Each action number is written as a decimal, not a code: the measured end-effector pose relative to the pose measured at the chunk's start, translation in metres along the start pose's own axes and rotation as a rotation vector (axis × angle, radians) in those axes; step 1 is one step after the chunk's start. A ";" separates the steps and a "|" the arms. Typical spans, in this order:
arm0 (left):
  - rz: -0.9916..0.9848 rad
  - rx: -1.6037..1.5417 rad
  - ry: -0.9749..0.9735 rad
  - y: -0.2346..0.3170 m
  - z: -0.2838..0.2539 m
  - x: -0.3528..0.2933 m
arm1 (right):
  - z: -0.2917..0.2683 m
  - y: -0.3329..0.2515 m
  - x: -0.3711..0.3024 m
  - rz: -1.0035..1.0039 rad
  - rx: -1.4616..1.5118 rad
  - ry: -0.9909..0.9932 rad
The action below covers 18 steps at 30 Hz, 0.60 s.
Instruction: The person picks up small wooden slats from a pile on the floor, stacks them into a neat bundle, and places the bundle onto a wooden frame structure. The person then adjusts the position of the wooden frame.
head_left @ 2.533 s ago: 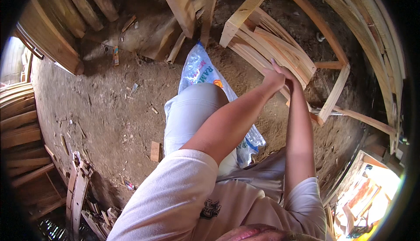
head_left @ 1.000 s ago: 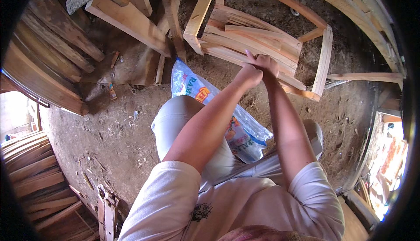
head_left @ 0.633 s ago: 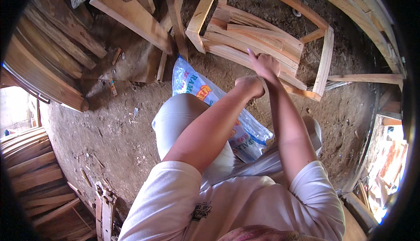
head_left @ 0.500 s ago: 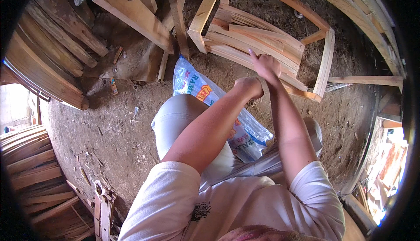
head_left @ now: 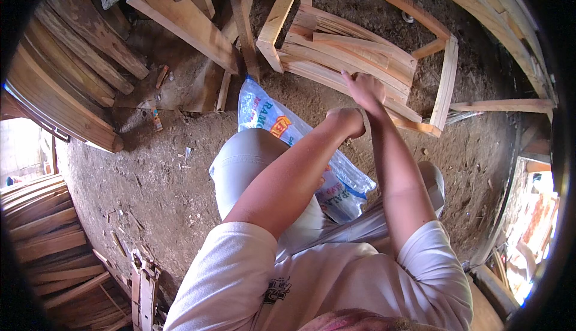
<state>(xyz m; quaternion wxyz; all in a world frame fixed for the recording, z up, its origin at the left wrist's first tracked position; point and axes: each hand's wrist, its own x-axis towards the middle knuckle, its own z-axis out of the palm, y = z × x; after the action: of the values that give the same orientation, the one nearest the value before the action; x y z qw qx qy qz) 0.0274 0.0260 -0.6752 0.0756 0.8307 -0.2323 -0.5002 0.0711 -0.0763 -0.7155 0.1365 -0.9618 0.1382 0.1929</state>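
Note:
My left hand is curled into a fist in front of my knees, its back toward me. Just beyond it and to the right, my right hand is also closed, with its thumb or one finger sticking out to the left. Whatever either hand holds, if anything, is hidden by the fingers. Under my forearms a clear plastic bag with coloured print lies across my lap and leg. Past the right hand stands a wooden frame with several loose slats lying inside it.
Bare earth floor with scattered chips surrounds me. Stacked boards stand at the far left, more planks at the near left. A wooden piece with wide legs is at the back left. A wooden rail runs at the right.
My left hand has shifted slightly to the right. The finger sticking out of my right hand has dropped a little closer to the fist. The bag and wooden frame stay about where they were.

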 end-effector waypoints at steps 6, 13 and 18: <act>-0.062 -0.057 0.009 0.009 -0.006 -0.012 | 0.004 0.004 0.004 0.003 0.016 0.011; -0.027 -0.052 0.106 -0.007 0.011 0.007 | 0.005 0.003 0.004 -0.004 0.013 0.016; -0.006 -0.049 0.141 -0.011 0.015 0.010 | 0.003 0.001 0.005 -0.008 -0.003 -0.006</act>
<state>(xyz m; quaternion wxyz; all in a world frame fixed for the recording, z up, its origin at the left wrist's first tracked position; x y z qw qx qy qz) 0.0219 0.0328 -0.6947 0.1107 0.8623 -0.2116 -0.4465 0.0741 -0.0779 -0.7200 0.1362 -0.9620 0.1336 0.1955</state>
